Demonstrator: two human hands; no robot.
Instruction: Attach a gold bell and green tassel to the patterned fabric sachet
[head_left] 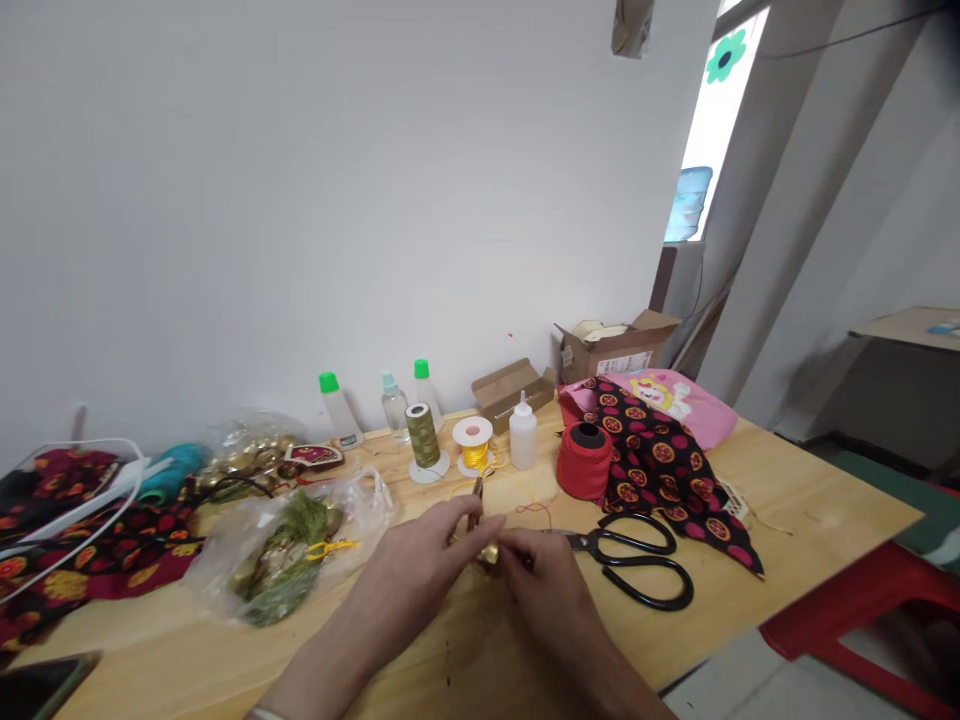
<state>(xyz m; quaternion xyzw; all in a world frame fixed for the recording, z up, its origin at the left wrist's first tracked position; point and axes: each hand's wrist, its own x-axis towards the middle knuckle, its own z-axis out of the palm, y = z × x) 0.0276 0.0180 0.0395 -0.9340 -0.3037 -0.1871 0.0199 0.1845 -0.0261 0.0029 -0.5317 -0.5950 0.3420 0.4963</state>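
Both hands meet over the wooden table (787, 500) near its front middle. My left hand (424, 555) pinches a thin stick-like tool (475, 500) that points up from the fingers. My right hand (544, 575) is closed on a small gold object (489, 556) held between the two hands; I cannot make out what it is. Black-handled scissors (637, 560) lie just right of my right hand. A yellow cord spool (475, 447) and an olive thread spool (422, 436) stand just behind the hands.
A red thread cone (583, 461), a white squeeze bottle (523, 432), patterned black-and-red cloth (667, 465) and pink fabric (675, 395) lie to the right. A clear bag of green tassels (292, 545) is at left, with more cloth (82, 555). Green-capped bottles (337, 408) and cardboard boxes (607, 345) line the wall.
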